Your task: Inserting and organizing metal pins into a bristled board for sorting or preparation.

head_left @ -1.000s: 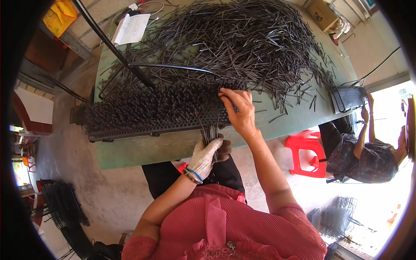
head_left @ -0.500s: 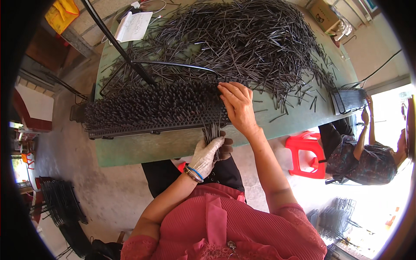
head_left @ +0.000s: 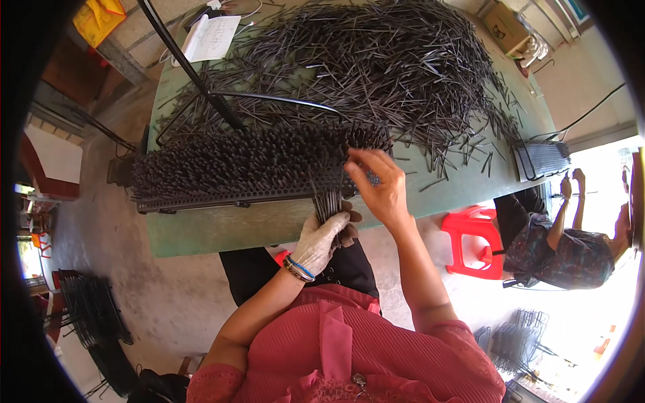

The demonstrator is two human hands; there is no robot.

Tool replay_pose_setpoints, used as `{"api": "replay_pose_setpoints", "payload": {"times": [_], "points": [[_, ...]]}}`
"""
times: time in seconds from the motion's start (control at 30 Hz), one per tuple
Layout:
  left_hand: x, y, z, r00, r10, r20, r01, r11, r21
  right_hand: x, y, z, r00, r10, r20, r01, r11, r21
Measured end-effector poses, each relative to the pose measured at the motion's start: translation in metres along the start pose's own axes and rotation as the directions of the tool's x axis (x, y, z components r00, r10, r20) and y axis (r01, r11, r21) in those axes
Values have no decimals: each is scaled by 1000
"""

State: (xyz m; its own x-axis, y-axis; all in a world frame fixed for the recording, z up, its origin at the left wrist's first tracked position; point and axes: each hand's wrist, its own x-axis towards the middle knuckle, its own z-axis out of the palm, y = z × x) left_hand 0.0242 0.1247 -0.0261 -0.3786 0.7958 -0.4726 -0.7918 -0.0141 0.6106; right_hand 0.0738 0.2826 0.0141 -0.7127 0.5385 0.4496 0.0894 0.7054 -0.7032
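In my left hand, which wears a white glove, is an upright bundle of thin black strips, its tops against the front edge of the perforated black rack. Standing strips fill most of that rack like bristles; by the bundle, bare holes show. My bare right hand hovers over the rack's right part, just right of the bundle, thumb and forefinger drawn toward each other. Whatever lies between those fingertips is too small to make out.
Behind the rack, a large heap of loose black strips covers the green table. A black metal bar rises at the left. Rightward are a red stool, a second rack and another person at work.
My right hand has pulled back from the rack toward me and lifted, its fingers now more curled, uncovering standing strips at the rack's right end. My left hand keeps the bundle in place.
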Motion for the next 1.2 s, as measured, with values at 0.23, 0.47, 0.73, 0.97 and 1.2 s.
{"api": "replay_pose_setpoints", "payload": {"times": [0.23,0.47,0.73,0.97,1.2], "points": [[7,2,-1,998,-51,44,49,998,44,2,4,-1,907,400,132,-397,705,588],[8,-3,-1,986,-169,-3,169,985,36,28,21,25,952,179,-247,-75,922,381],[1,10,2,968,-250,-34,252,965,71,21,27,32,961,6,-276,17,997,81],[5,4,-7,976,-217,25,207,955,213,17,30,31,953,-235,-190,214,969,-125],[-1,6,-3,989,-144,23,124,913,389,13,13,16,951,-235,-203,206,966,-156]]}}
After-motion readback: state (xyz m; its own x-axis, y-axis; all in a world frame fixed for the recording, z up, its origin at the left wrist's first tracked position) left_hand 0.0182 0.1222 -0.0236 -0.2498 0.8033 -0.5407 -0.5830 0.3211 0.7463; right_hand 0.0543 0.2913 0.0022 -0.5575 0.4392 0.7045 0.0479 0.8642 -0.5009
